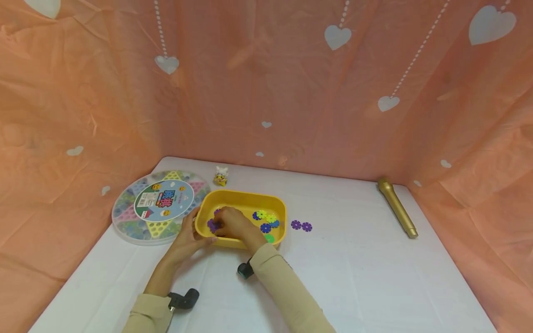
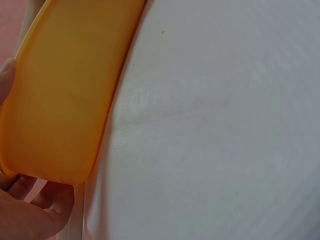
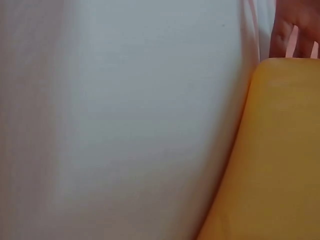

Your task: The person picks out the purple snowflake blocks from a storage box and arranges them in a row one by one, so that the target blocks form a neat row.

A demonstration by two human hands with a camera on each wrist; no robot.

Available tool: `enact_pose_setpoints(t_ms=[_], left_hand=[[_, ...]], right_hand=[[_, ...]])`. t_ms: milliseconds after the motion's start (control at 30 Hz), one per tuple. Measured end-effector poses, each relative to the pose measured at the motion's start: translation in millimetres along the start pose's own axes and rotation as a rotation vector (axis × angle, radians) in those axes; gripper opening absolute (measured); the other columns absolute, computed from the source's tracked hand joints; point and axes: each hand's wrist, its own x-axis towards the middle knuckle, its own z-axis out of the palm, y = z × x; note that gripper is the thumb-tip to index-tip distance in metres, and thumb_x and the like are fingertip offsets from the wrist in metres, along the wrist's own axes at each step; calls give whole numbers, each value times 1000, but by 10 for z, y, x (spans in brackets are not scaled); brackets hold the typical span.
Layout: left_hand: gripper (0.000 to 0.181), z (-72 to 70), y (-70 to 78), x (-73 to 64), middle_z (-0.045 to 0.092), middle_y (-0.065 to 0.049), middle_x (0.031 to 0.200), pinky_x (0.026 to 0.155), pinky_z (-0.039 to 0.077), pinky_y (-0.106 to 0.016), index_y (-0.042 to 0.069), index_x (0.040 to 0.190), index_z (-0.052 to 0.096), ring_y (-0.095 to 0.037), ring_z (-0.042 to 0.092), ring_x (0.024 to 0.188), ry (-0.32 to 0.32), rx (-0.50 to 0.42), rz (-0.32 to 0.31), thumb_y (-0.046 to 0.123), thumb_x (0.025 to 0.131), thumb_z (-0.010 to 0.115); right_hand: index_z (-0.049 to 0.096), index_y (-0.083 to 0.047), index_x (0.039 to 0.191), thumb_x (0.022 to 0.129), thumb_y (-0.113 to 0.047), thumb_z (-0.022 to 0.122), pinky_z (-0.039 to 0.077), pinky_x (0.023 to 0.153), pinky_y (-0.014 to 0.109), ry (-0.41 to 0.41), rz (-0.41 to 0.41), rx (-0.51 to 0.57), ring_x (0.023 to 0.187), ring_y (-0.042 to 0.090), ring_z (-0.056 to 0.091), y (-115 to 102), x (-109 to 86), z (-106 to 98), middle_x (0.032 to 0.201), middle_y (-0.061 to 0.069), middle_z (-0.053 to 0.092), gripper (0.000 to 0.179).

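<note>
Hands (image 1: pixel 187 240) (image 1: pixel 236 224) at a smooth, round-cornered yellow tub (image 1: pixel 250 199) of notched discs (image 1: pixel 265 228)

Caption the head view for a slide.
Left hand holds a yellow tub; right hand reaches inside among snowflake discs.

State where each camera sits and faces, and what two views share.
Head: on the head, facing forward and down at the yellow tub; left hand, right hand and sleeves show.
Left wrist: on that wrist, facing the tub's outside; left thumb and fingers show.
Right wrist: on that wrist, facing the tub's outside; fingers show, probably left.
Both wrist views share tub and white tabletop.
</note>
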Motion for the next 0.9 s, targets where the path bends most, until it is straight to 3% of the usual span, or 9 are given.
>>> enact_pose_setpoints(t_ms=[167,433,600,733,900], left_hand=[[98,1,-4,-5,9,-21,145,110,22,-53,11,148,8,-44,23,134,1,-11,8,13,77,75],[100,-14,3,4,7,-21,146,111,22,-51,12,148,6,-44,21,135,-11,-16,-22,16,78,75],[102,-21,42,-7,6,-21,147,111,23,-50,12,149,3,-44,21,135,-11,-12,-33,17,78,75],[103,-29,58,-21,5,-21,148,111,23,-51,13,149,2,-43,22,134,-9,-1,-42,17,78,76],[102,-19,44,-21,5,-21,148,111,23,-50,13,149,3,-44,22,134,-22,-18,-34,16,78,75]], right_hand=[[69,-11,86,81,-27,73,39,59,11,44,-25,-37,65,6,47,-4,-11,0,70,-7,55,18],[70,-7,102,79,-25,75,49,70,13,196,80,256,77,7,57,52,-182,-195,90,0,68,29],[68,-6,108,78,-24,75,50,73,19,287,99,321,83,17,58,241,-446,-469,97,7,67,35],[70,-7,103,76,-21,77,53,72,23,389,126,280,80,15,58,451,-717,-658,91,3,66,32],[70,-3,100,73,-14,78,57,72,32,504,166,274,78,18,62,771,-1138,-807,92,8,68,30]])
